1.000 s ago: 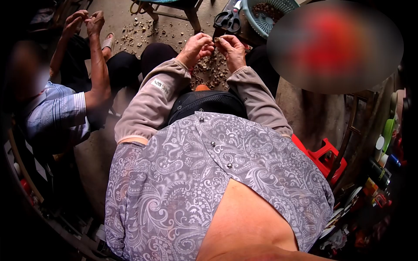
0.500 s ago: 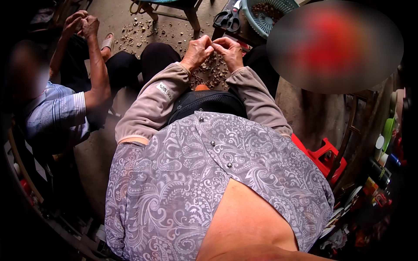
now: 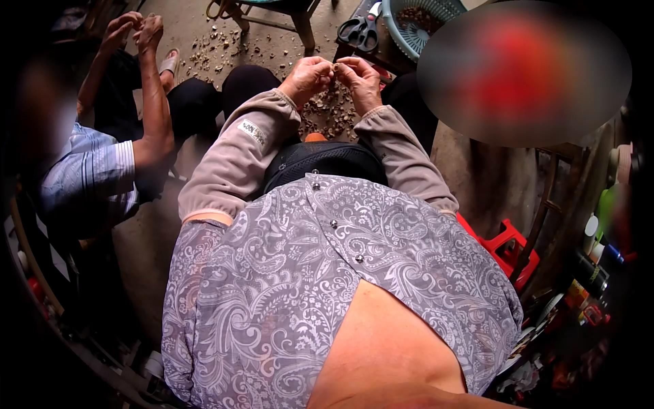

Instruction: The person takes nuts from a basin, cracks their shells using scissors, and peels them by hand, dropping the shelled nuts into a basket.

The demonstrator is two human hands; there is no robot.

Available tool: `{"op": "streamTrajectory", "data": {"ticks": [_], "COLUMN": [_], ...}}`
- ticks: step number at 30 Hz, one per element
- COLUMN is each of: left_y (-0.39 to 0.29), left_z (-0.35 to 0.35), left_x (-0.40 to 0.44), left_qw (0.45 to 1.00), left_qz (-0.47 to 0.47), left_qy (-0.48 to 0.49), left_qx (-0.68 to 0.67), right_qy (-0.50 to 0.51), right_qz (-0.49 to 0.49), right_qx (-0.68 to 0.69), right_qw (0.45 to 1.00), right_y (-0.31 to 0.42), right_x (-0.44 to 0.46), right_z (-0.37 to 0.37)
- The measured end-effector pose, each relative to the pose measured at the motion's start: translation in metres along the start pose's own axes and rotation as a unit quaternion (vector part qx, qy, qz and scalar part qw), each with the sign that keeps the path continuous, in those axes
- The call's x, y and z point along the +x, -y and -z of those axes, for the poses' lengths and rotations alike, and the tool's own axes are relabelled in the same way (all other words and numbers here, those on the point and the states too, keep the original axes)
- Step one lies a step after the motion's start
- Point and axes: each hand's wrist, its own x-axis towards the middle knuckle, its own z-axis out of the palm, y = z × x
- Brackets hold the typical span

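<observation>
My left hand (image 3: 306, 78) and my right hand (image 3: 361, 80) meet in front of my lap, the fingers of each closed in a pinch. A small tan piece (image 3: 336, 67) shows between their fingertips; it is too small to name for certain. Below the hands, broken brown shell bits (image 3: 330, 116) lie scattered between my knees. To the right of my hands, a pair of dark-handled scissors (image 3: 360, 33) rests on a low wooden surface, beside a blue-green plastic basket (image 3: 393, 31) holding small brown pieces (image 3: 421, 22).
Another person (image 3: 126, 157) sits at my left, both hands raised together. More shell bits (image 3: 218, 51) litter the floor near a wooden stool (image 3: 303, 31). At my right are a red plastic stool (image 3: 507, 249) and a wooden chair frame (image 3: 548, 191). A blurred oval hides the upper right.
My fingertips have separated slightly, and the tan piece now shows between them. My left hand has tilted a little. The other person's hands have shifted slightly apart.
</observation>
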Motion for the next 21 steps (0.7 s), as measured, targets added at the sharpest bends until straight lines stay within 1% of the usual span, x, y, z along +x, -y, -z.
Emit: {"op": "streamTrajectory", "data": {"ticks": [2,5,8,9,11,14,17,21], "left_y": [0.002,0.002,0.005,0.007,0.009,0.012,0.014,0.021], "left_z": [0.003,-0.001,-0.002,-0.002,-0.004,-0.009,-0.01,-0.004], "left_x": [0.001,0.0,0.004,0.004,0.005,0.002,0.0,0.006], "left_qw": [1.0,0.989,0.951,0.915,0.815,0.797,0.788,0.776], "left_qz": [-0.003,-0.04,-0.103,-0.15,-0.239,-0.238,-0.229,-0.231], "left_qy": [0.008,-0.025,-0.086,-0.11,-0.155,-0.155,-0.148,-0.15], "left_qx": [0.005,0.143,0.28,0.358,0.504,0.533,0.551,0.568], "right_qy": [0.001,-0.002,0.012,0.008,0.0,-0.002,0.023,0.048], "right_qz": [-0.007,0.015,0.019,0.006,-0.021,-0.028,-0.039,-0.031], "right_qx": [0.008,-0.016,-0.024,-0.031,-0.043,-0.062,-0.064,-0.039], "right_qw": [1.0,1.0,0.999,0.999,0.999,0.998,0.997,0.998], "right_y": [-0.002,0.001,-0.002,0.0,0.003,-0.011,-0.019,-0.019], "right_x": [0.001,-0.001,0.001,0.0,-0.001,0.003,0.005,0.003], "right_z": [0.001,-0.001,0.001,0.0,-0.002,0.007,0.012,0.009]}}
